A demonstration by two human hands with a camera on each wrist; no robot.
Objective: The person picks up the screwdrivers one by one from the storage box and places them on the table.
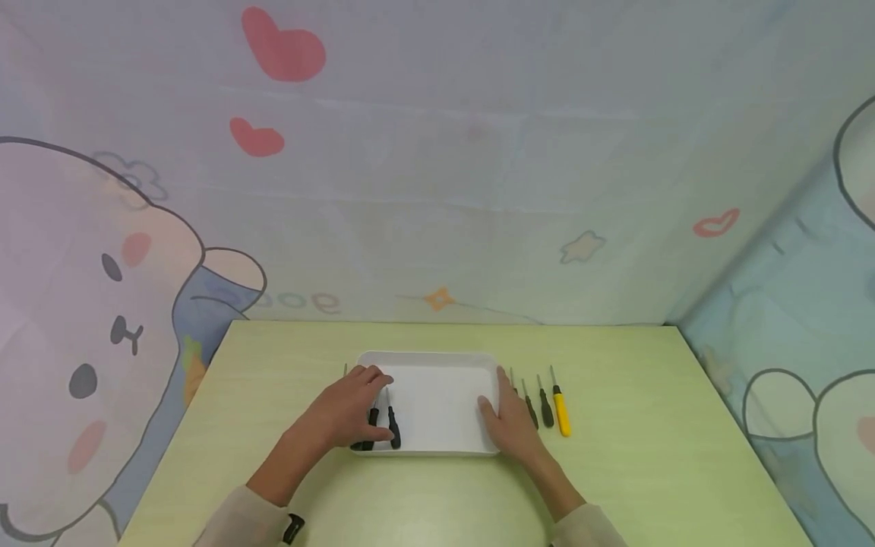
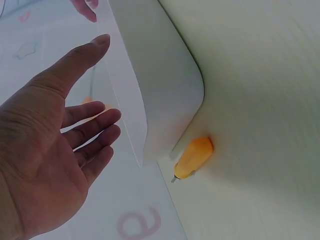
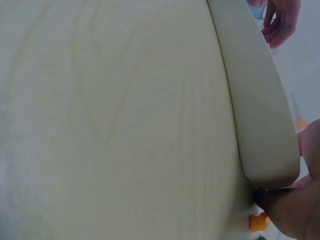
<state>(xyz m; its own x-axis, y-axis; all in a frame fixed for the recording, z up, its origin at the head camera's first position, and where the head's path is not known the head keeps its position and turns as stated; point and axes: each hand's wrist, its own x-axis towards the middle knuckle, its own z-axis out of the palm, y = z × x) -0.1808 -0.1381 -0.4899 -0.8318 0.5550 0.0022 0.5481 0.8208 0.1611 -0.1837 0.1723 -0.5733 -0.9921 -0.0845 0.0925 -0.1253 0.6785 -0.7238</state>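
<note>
A shallow white tray (image 1: 437,403) lies in the middle of the table between both hands. My left hand (image 1: 352,410) hovers over the tray's left end, fingers loosely bent and palm bare in the left wrist view. A screwdriver with a black handle (image 1: 395,434) lies in the tray's left part, its handle close by the thumb tip in the head view. Beside it another black-handled screwdriver (image 1: 372,419) is partly covered by the hand. My right hand (image 1: 511,425) lies along the tray's right end, thumb over the inside, extended fingers at the outer wall.
Right of the tray lie a yellow screwdriver (image 1: 561,410) and several dark-handled ones, such as this dark screwdriver (image 1: 546,409). An orange-handled screwdriver (image 2: 194,157) rests on the table by the tray's left side. A printed cloth (image 1: 437,152) hangs behind the table.
</note>
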